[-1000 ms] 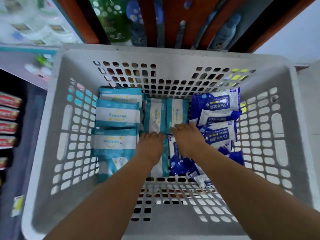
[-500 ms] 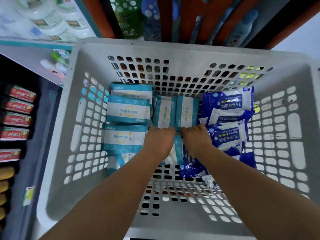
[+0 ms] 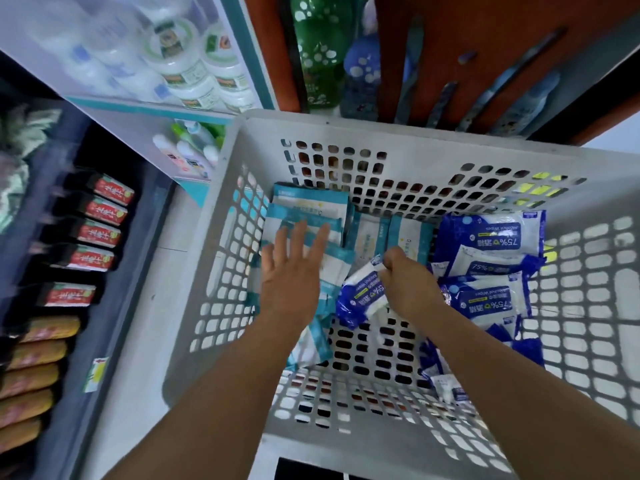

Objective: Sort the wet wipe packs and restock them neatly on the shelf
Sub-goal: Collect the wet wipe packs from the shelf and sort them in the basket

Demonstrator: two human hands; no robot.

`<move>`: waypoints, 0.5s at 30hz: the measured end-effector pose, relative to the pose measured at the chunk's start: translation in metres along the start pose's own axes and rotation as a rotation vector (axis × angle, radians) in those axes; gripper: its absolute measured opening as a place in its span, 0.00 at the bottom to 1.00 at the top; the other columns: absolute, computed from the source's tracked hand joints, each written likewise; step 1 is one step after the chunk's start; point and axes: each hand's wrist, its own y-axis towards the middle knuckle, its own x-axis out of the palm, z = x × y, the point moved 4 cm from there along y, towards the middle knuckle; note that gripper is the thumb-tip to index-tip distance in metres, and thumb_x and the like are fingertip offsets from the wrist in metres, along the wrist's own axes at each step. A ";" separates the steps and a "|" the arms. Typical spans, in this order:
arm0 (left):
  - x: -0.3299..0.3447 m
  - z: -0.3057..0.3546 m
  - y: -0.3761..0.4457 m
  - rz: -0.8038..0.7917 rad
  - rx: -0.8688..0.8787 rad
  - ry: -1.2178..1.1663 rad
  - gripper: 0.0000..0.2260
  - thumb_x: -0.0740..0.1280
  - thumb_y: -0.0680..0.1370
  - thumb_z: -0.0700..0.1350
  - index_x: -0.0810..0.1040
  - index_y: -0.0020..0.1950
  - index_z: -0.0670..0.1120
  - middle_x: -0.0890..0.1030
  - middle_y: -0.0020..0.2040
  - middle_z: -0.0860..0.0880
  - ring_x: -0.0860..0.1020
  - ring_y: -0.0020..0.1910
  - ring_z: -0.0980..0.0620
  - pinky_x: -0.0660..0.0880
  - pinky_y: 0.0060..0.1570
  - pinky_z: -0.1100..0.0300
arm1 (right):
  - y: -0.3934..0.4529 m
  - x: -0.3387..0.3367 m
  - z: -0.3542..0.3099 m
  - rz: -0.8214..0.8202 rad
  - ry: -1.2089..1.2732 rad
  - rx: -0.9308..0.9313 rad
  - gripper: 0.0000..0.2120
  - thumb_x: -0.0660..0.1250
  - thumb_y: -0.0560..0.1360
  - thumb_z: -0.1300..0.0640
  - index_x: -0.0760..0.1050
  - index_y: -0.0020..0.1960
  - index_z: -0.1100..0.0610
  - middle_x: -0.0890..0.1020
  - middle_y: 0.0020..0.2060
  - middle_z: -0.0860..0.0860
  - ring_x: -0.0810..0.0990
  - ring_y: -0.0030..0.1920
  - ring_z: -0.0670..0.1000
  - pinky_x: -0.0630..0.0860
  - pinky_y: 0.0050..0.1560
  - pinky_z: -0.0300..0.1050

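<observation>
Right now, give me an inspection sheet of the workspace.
Surface: grey perforated basket, floor partly bare.
Job's things: teal packs stacked left; blue packs piled right.
Clutter: nothing seen.
Grippers: left hand flat, fingers spread over teal packs; right hand pinches one blue pack, tilted.
Cables: nothing seen.
Surroundings: shelf with red-labelled packets left; white tubs above.

Your head camera is looking steeply down, close, into the grey basket (image 3: 398, 140), shelves (image 3: 114, 216) showing leftward.
</observation>
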 end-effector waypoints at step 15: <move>0.001 0.036 0.003 -0.129 0.196 -0.235 0.35 0.63 0.79 0.52 0.45 0.78 0.45 0.49 0.79 0.46 0.49 0.77 0.47 0.53 0.73 0.51 | -0.016 -0.041 0.004 0.263 0.348 0.061 0.13 0.54 0.81 0.60 0.70 0.62 0.57 0.80 0.50 0.56 0.75 0.42 0.52 0.66 0.40 0.42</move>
